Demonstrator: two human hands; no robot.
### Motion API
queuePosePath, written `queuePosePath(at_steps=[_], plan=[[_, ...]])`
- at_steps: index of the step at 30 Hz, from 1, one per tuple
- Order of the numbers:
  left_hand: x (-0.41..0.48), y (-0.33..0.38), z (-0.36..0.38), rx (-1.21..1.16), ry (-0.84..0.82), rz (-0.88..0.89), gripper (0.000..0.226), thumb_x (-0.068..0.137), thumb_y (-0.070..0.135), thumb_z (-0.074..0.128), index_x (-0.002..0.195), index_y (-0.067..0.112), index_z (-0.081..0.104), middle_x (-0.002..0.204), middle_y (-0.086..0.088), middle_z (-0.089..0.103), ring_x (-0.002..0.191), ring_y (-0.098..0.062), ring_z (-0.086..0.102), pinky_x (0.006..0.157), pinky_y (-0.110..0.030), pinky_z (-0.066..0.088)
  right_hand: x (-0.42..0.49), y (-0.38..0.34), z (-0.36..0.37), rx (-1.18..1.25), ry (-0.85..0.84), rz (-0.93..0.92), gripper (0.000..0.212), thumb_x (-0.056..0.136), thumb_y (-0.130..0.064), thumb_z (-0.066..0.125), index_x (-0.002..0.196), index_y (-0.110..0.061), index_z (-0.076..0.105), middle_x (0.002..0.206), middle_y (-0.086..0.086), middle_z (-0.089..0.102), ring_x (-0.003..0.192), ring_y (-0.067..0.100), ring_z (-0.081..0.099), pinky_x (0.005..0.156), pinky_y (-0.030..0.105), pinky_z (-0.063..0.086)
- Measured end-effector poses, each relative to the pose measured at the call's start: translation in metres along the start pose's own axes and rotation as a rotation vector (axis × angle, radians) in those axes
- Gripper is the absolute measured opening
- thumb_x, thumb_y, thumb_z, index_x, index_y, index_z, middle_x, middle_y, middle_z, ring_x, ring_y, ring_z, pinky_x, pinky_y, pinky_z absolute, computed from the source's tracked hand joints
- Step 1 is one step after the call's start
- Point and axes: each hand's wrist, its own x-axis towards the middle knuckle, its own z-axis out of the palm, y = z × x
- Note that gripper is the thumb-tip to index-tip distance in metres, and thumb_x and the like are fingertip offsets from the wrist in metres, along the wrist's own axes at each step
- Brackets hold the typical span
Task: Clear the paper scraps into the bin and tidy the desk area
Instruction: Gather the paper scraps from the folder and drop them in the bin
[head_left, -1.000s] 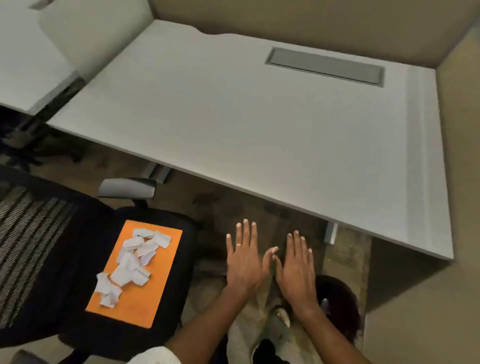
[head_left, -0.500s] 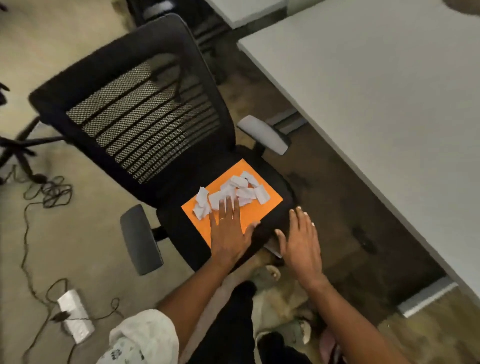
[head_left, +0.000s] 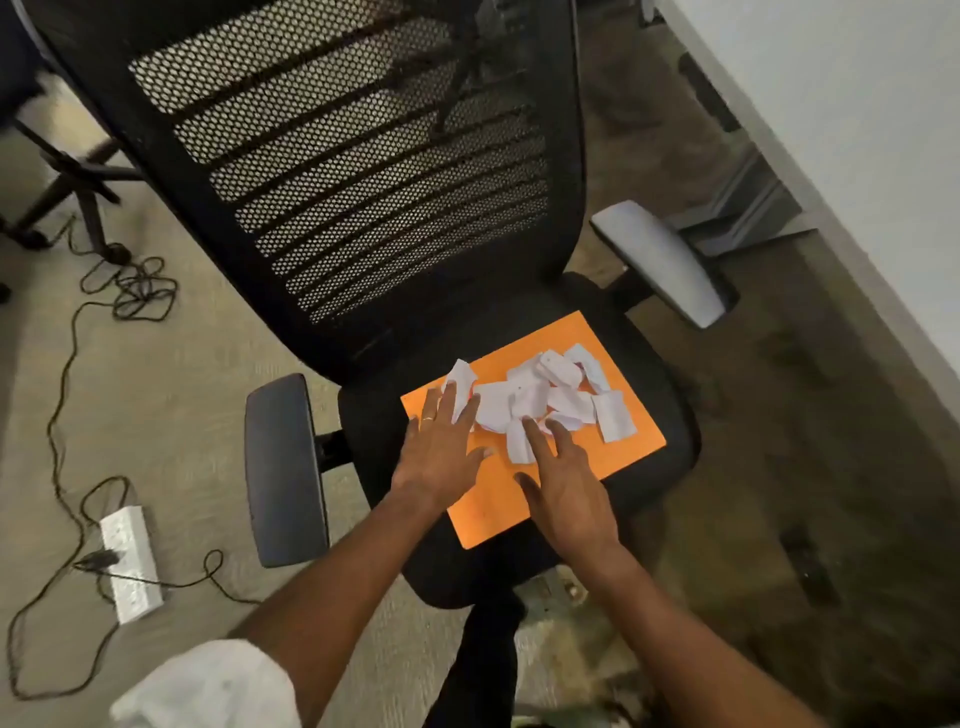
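Gathering step underway: left hand (head_left: 441, 457) and right hand (head_left: 566, 488), both flat, fingers spread, gripping nothing, pressing at near edge of white torn paper scraps (head_left: 540, 402). Scraps lying heaped mid-frame on orange rectangular sheet (head_left: 631, 441), itself resting on black office chair seat (head_left: 670, 374). Next move likely calling for scooping heap together, or lifting sheet as tray. No bin showing. Sheet edges sitting near seat rim; armrests flanking; white bench (head_left: 857, 130) crowding upper right; floor open lower left.

Black mesh-back office chair (head_left: 363, 171) centre; grey armrest (head_left: 662, 262) at 2 o'clock, dark armrest (head_left: 283, 467) at 8; white power strip (head_left: 130, 564) with tangled black cable (head_left: 130, 286) on carpet at 9
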Motion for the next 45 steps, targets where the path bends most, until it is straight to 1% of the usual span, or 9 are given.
queuePosePath(at_steps=[8, 11, 18, 23, 30, 33, 38, 41, 45], plan=[[0.052, -0.014, 0.033, -0.088, -0.034, -0.053, 0.084, 0.094, 0.054, 0.057, 0.16, 0.034, 0.008, 0.168, -0.006, -0.014, 0.155, -0.036, -0.011, 0.117, -0.06, 0.031, 0.048, 0.019, 0.063, -0.148, 0.086, 0.008, 0.065, 0.088, -0.046, 0.068, 0.144, -0.026, 0.041, 0.154, 0.016, 0.037, 0.13, 0.036, 0.048, 0.09, 0.047, 0.053], [0.056, -0.024, 0.035, -0.161, -0.084, -0.081, 0.086, 0.091, 0.052, 0.064, 0.159, 0.035, 0.014, 0.169, -0.004, -0.011, 0.155, -0.033, 0.0, 0.113, -0.057, 0.038, 0.052, 0.013, 0.071, -0.131, 0.117, 0.008, 0.056, 0.088, -0.049, 0.068, 0.135, -0.026, 0.048, 0.151, 0.012, 0.04, 0.127, 0.032, 0.051, 0.091, 0.046, 0.052], [0.063, -0.036, 0.039, -0.239, -0.079, -0.076, 0.064, 0.088, 0.04, 0.073, 0.146, 0.028, 0.047, 0.15, -0.006, 0.041, 0.138, -0.028, 0.039, 0.109, -0.05, 0.043, 0.059, 0.0, 0.083, -0.04, 0.133, 0.005, 0.022, 0.091, -0.03, 0.069, 0.109, -0.018, 0.063, 0.133, 0.012, 0.053, 0.106, 0.031, 0.06, 0.079, 0.039, 0.052], [0.059, -0.04, 0.047, -0.267, 0.005, -0.074, 0.049, 0.091, 0.028, 0.072, 0.137, 0.021, 0.055, 0.137, -0.004, 0.054, 0.127, -0.025, 0.05, 0.101, -0.046, 0.048, 0.057, 0.004, 0.09, 0.047, 0.107, -0.024, 0.015, 0.086, -0.008, 0.069, 0.1, -0.01, 0.064, 0.125, 0.013, 0.056, 0.099, 0.03, 0.06, 0.075, 0.041, 0.055], [0.052, -0.047, 0.052, -0.303, 0.047, -0.099, 0.031, 0.091, 0.028, 0.071, 0.119, 0.015, 0.065, 0.114, -0.005, 0.067, 0.104, -0.028, 0.064, 0.085, -0.044, 0.055, 0.049, 0.006, 0.083, 0.179, 0.132, -0.046, 0.019, 0.082, -0.004, 0.062, 0.091, -0.014, 0.049, 0.091, 0.006, 0.054, 0.078, 0.025, 0.052, 0.066, 0.045, 0.05], [0.045, -0.051, 0.055, -0.318, 0.061, -0.102, 0.024, 0.088, 0.028, 0.072, 0.107, 0.016, 0.066, 0.101, -0.004, 0.067, 0.092, -0.027, 0.064, 0.074, -0.039, 0.053, 0.048, 0.004, 0.08, 0.25, 0.156, -0.033, 0.016, 0.088, -0.009, 0.06, 0.099, -0.014, 0.051, 0.094, 0.005, 0.056, 0.083, 0.022, 0.053, 0.072, 0.043, 0.05], [0.03, -0.055, 0.056, -0.359, 0.099, -0.143, 0.021, 0.083, 0.03, 0.078, 0.093, 0.016, 0.066, 0.086, 0.0, 0.065, 0.079, -0.02, 0.063, 0.067, -0.036, 0.052, 0.051, -0.009, 0.075, 0.38, 0.098, -0.05, 0.037, 0.098, -0.024, 0.055, 0.134, -0.016, 0.049, 0.119, 0.006, 0.064, 0.104, 0.02, 0.06, 0.084, 0.026, 0.047], [0.023, -0.056, 0.056, -0.377, 0.106, -0.16, 0.024, 0.082, 0.029, 0.08, 0.078, 0.018, 0.059, 0.079, 0.002, 0.061, 0.076, -0.02, 0.064, 0.064, -0.036, 0.051, 0.057, -0.018, 0.076, 0.364, 0.019, 0.026, 0.049, 0.098, -0.036, 0.058, 0.142, -0.02, 0.043, 0.125, 0.007, 0.066, 0.11, 0.024, 0.065, 0.088, 0.032, 0.052], [0.018, -0.058, 0.055, -0.394, 0.133, -0.152, 0.019, 0.082, 0.027, 0.08, 0.084, 0.015, 0.065, 0.08, 0.001, 0.063, 0.077, -0.02, 0.064, 0.063, -0.034, 0.048, 0.067, -0.016, 0.079, 0.141, 0.03, 0.1, 0.047, 0.096, -0.042, 0.062, 0.136, -0.02, 0.05, 0.117, 0.005, 0.07, 0.104, 0.025, 0.069, 0.079, 0.037, 0.057]])
